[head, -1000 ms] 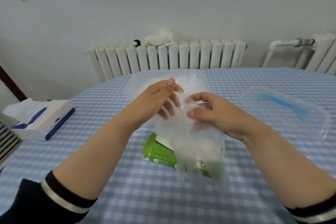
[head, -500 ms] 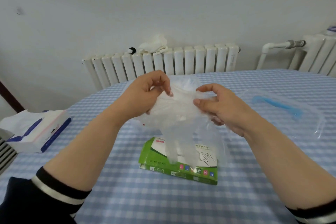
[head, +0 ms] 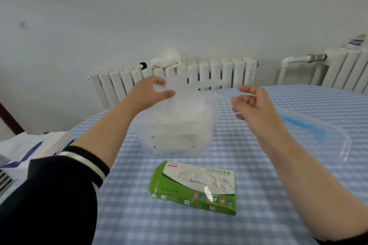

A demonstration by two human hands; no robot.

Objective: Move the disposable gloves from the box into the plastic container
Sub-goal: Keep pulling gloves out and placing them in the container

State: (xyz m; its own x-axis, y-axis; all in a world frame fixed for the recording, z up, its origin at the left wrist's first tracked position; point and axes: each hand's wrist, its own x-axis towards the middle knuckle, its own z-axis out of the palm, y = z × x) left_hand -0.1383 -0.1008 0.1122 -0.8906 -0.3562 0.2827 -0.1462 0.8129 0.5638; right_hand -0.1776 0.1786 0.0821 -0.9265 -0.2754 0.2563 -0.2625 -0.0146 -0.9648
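The left hand (head: 148, 93) pinches a clear disposable glove (head: 175, 93) over the plastic container (head: 175, 125). The right hand (head: 253, 105) hangs beside it, fingers loosely curled, holding nothing. The green glove box (head: 194, 187) lies nearer on the counter (head: 249, 195). Best push the glove down past the rim before letting go.

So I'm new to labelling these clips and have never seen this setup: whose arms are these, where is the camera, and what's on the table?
No machine here: a person's bare arms, filmed by one camera worn on their head, looking down. The left hand pinches thin clear gloves over the open plastic container. The right hand hangs beside it, loosely curled, holding nothing. On the checked tablecloth lie the green glove box, nearer the person, the container's clear lid to the right, and a tissue pack on the left.
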